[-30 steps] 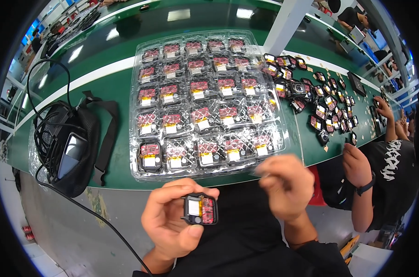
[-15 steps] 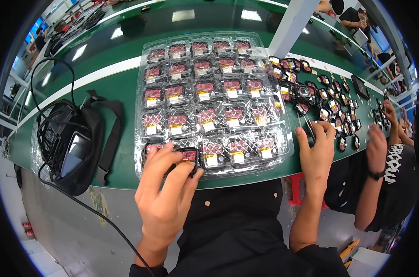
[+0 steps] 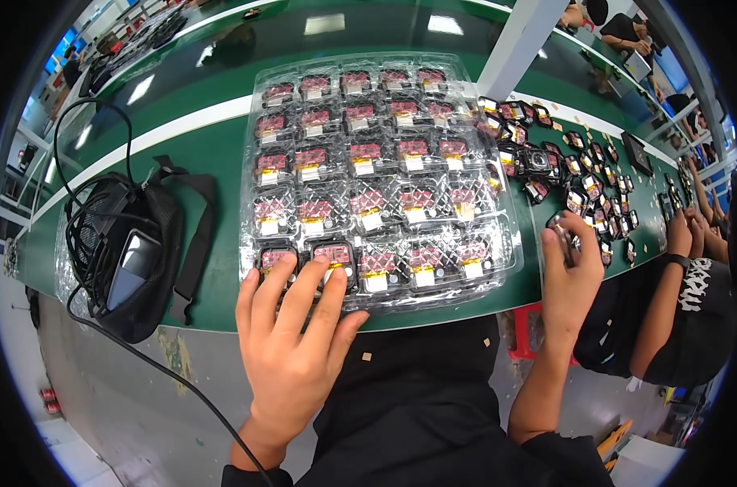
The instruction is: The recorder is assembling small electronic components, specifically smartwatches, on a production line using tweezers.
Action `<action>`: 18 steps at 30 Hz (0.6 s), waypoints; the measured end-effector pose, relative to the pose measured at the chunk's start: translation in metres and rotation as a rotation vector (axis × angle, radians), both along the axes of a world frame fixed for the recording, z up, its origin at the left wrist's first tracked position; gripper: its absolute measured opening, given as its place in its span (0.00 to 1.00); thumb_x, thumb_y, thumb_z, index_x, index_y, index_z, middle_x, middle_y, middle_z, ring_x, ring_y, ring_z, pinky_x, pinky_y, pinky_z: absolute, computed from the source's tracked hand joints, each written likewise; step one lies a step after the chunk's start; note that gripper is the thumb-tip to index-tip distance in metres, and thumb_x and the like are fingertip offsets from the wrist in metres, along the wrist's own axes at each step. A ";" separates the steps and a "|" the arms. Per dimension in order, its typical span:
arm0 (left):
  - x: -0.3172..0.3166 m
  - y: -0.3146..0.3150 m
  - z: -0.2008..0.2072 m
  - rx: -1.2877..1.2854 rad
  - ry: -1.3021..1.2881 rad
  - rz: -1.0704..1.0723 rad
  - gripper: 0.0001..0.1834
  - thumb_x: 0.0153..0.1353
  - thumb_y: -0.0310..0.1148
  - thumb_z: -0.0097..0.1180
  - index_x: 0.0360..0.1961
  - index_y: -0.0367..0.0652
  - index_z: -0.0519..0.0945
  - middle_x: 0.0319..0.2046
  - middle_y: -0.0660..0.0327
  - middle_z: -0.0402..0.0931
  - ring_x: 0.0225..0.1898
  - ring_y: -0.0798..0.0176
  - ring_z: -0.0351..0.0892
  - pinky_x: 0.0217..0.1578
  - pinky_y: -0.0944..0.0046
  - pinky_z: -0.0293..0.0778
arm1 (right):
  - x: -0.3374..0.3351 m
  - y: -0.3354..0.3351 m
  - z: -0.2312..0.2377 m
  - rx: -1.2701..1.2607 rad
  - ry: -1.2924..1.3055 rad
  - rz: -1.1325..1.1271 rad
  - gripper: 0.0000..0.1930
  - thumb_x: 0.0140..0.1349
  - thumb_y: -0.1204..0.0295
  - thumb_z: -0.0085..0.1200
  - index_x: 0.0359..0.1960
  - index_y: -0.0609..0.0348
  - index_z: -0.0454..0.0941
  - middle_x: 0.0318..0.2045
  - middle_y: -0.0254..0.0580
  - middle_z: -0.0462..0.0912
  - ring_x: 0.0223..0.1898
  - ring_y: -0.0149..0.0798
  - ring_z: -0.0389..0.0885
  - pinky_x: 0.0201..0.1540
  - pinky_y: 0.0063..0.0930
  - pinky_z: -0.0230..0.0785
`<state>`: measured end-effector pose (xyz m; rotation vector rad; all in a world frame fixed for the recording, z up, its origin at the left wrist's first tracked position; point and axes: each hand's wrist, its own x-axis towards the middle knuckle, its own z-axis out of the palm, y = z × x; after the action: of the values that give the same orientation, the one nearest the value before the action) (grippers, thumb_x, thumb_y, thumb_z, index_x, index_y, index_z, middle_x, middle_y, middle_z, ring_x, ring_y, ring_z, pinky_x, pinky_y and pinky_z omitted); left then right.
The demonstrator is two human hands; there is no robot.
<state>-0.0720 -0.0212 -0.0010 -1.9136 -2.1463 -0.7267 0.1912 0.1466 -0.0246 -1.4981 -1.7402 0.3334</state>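
A clear plastic tray (image 3: 504, 274) holds rows of small black-framed modules with red circuit boards and white-and-yellow parts. My left hand (image 3: 297, 357) lies over its front left corner, fingers spread. Under those fingertips are two modules in the front row, the second one (image 3: 344, 255) partly covered. To the right of the tray, my right hand (image 3: 571, 272) is closed around metal tweezers (image 3: 557, 221), mostly hidden by the fingers. Just beyond that hand lies a heap of loose modules (image 3: 539, 191).
A black bag (image 3: 133, 300) with coiled cables stands on the green table (image 3: 222, 146) at the left. A grey post (image 3: 518, 49) rises behind the tray. At the right, a co-worker's arm (image 3: 664, 304) reaches toward the table. A black box (image 3: 636, 154) sits beyond the loose modules.
The module that my left hand held tilted now lies in the tray's front row, and the hand's fingers have spread. My right hand has shifted slightly, and the tweezers no longer reach the loose modules.
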 end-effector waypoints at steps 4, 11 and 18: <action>0.004 -0.001 0.009 -0.036 0.053 0.026 0.25 0.53 0.42 0.73 0.50 0.42 0.87 0.56 0.59 0.81 0.65 0.43 0.72 0.69 0.34 0.57 | -0.012 -0.025 0.011 0.124 0.323 0.305 0.20 0.59 0.73 0.72 0.49 0.65 0.78 0.49 0.53 0.85 0.41 0.38 0.85 0.43 0.25 0.75; 0.009 -0.009 0.005 0.266 -0.182 -0.112 0.24 0.62 0.46 0.69 0.48 0.36 0.86 0.52 0.52 0.83 0.58 0.40 0.79 0.66 0.34 0.65 | -0.051 -0.056 0.033 0.167 0.382 0.973 0.29 0.46 0.64 0.80 0.47 0.63 0.78 0.52 0.62 0.85 0.50 0.56 0.88 0.47 0.37 0.85; 0.036 -0.017 -0.007 0.091 -1.872 -0.493 0.39 0.62 0.38 0.72 0.66 0.25 0.69 0.59 0.43 0.77 0.60 0.54 0.80 0.61 0.55 0.76 | -0.065 -0.065 0.026 -0.035 0.520 1.281 0.28 0.50 0.59 0.77 0.48 0.56 0.78 0.50 0.64 0.86 0.45 0.52 0.91 0.36 0.31 0.85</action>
<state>-0.0364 -0.0379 -0.0077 -1.6378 -1.7221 -3.5928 0.1257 0.0817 0.0017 -0.0634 -1.9908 1.2492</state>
